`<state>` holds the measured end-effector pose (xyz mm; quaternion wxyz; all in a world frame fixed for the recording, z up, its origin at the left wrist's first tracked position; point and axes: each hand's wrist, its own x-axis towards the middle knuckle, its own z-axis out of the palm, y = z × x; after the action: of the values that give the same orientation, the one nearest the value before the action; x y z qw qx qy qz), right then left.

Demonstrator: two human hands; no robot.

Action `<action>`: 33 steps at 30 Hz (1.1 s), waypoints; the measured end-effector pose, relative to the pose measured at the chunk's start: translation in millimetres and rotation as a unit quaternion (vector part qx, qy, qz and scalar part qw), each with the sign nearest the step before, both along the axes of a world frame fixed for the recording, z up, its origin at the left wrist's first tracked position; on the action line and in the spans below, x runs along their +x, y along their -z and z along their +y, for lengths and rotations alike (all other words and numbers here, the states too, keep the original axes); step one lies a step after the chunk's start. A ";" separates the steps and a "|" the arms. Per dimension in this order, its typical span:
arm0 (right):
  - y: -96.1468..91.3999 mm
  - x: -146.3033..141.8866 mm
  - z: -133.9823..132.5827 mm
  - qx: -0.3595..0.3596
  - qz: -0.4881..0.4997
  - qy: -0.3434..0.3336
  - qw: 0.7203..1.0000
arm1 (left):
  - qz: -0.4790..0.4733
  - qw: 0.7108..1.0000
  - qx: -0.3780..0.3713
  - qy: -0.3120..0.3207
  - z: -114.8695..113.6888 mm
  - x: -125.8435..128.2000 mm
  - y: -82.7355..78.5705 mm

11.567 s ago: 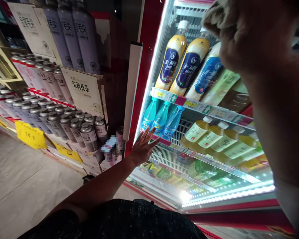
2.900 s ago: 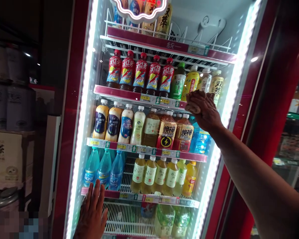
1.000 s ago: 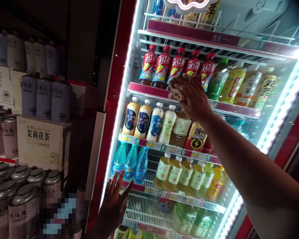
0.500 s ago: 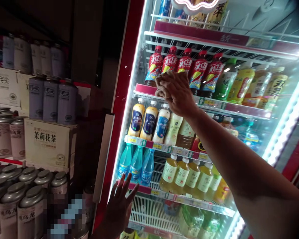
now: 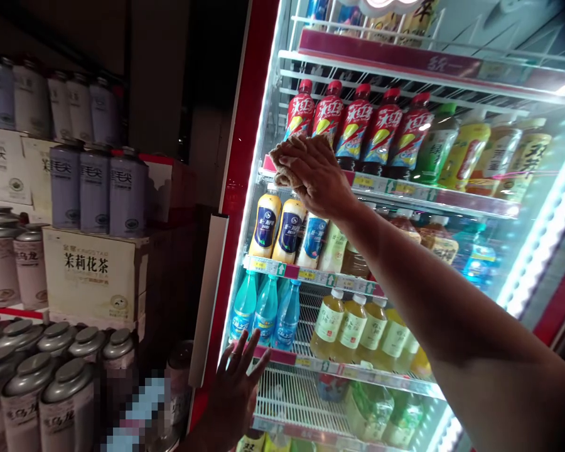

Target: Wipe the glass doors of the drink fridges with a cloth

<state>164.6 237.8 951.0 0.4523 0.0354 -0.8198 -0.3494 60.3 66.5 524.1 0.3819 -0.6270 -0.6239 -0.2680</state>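
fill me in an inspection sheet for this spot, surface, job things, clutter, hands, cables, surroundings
surface: upright front of a lit fridge, apparently clear glass, with faint reflections
job's things: bunched brown cloth, in front of the left end of the shelf with red-capped bottles
clutter: silver-topped cans stand close together at lower left; a pixelated patch hides part of that area
hands: right hand grips the cloth; left hand has fingers spread just below the turquoise bottles, contact with the front unclear
cables: nothing seen
surroundings: cartons and purple cans stacked left of the fridge, dark background behind them
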 end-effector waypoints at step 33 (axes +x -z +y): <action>-23.5 -13.4 -27.8 -0.016 -0.002 0.049 0.999 | -0.082 0.994 -0.070 0.013 -7.3 17.9 -9.4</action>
<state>151.2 210.0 974.6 0.4339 -0.0115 -0.8269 -0.3575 78.1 59.2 533.5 0.2814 -0.6360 -0.6621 -0.2791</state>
